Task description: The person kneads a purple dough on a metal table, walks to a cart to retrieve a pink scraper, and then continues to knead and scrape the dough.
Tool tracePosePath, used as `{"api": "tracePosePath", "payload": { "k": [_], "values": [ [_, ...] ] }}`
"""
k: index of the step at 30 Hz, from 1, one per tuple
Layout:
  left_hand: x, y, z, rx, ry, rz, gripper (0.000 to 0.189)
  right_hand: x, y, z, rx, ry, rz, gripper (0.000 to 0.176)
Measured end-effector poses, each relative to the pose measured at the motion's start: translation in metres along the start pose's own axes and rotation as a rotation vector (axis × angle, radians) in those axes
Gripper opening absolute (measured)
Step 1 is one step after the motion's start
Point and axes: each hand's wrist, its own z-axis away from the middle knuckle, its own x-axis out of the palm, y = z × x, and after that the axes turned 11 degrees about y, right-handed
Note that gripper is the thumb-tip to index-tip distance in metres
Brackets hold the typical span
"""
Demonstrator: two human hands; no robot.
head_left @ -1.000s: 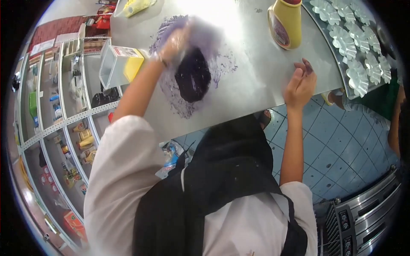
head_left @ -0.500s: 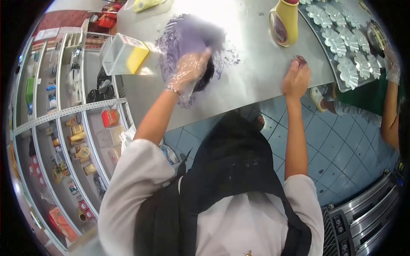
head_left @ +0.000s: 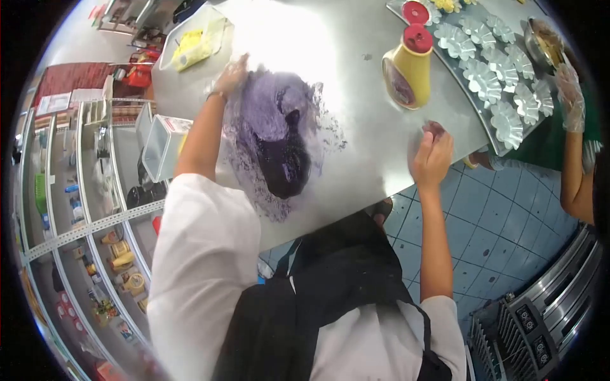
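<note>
My left hand point(head_left: 230, 77), in a clear plastic glove and blurred, is at the upper left edge of a purple dough-like mass point(head_left: 264, 114) smeared over the metal table. Its fingers look stretched out, with nothing seen in them. The mass is pale at the top, with a dark, glossy purple part point(head_left: 286, 162) nearer me. My right hand point(head_left: 433, 159) is closed near the table's front edge, a small dark purple piece point(head_left: 434, 129) showing at its fingertips. Beyond that hand stands a yellow bottle point(head_left: 413, 73) with a red top.
A tray point(head_left: 473, 89) of fluted metal moulds point(head_left: 483, 79) lies at the right. Beside it are a metal bowl point(head_left: 540, 54) and another person's gloved hand point(head_left: 569, 92). At left are a tub with yellow contents point(head_left: 190, 47), a clear container point(head_left: 166, 146) and shelves point(head_left: 95, 222).
My left hand has moved off the purple mass to its upper left edge, uncovering the dark part. My view has shifted, showing more of the table's far side. The right hand stays closed.
</note>
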Motion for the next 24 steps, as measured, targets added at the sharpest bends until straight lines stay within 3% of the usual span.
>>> {"api": "tracePosePath", "payload": {
  "k": [2, 3, 5, 6, 8, 10, 14, 16, 17, 18, 20, 21, 22, 24],
  "values": [
    [-0.017, 0.039, -0.031, -0.001, -0.273, 0.212, 0.057, -0.004, -0.005, 0.011, 0.046, -0.030, -0.025, 0.030],
    [-0.007, 0.043, -0.040, 0.001, -0.270, 0.204, 0.057, -0.002, -0.006, 0.006, 0.060, -0.015, -0.053, 0.030],
    [0.021, 0.053, -0.054, -0.266, -0.464, 0.508, 0.060, -0.004, -0.004, -0.001, 0.080, 0.016, -0.066, 0.030],
    [0.029, 0.059, -0.055, -0.262, -0.477, 0.512, 0.060, -0.005, -0.003, 0.001, 0.054, 0.026, -0.051, 0.030],
    [0.039, 0.071, -0.060, 0.122, -0.522, 0.365, 0.061, -0.003, 0.000, 0.000, -0.008, 0.055, -0.025, 0.030],
    [0.038, 0.096, -0.039, 0.305, -0.543, 0.293, 0.062, -0.003, 0.000, 0.001, -0.016, 0.061, -0.015, 0.029],
    [-0.036, 0.248, 0.032, 0.465, -0.413, 0.293, 0.056, -0.005, 0.001, 0.000, -0.063, 0.077, 0.007, 0.027],
    [-0.083, 0.294, 0.068, -0.042, -0.800, -0.070, 0.069, -0.005, 0.001, 0.001, -0.084, 0.053, 0.028, 0.027],
    [-0.085, 0.295, 0.094, -0.060, -0.794, -0.076, 0.069, -0.005, 0.003, 0.002, -0.090, 0.049, 0.009, 0.027],
    [-0.078, 0.287, 0.122, 0.025, -0.604, -0.077, 0.075, -0.004, 0.006, 0.003, -0.101, 0.064, 0.000, 0.027],
    [-0.064, 0.266, 0.168, 0.108, -0.415, -0.097, 0.083, -0.002, 0.009, 0.005, -0.111, 0.099, -0.013, 0.027],
    [-0.056, 0.255, 0.185, 0.103, -0.451, -0.122, 0.044, -0.002, 0.007, 0.006, -0.105, 0.104, -0.024, 0.027],
    [-0.052, 0.245, 0.196, 0.108, -0.466, -0.139, 0.031, -0.005, 0.006, 0.007, -0.107, 0.085, -0.018, 0.027],
    [-0.044, 0.225, 0.217, 0.004, -0.454, -0.080, 0.031, -0.008, 0.005, 0.004, -0.113, 0.054, 0.000, 0.026]
  ]
}}
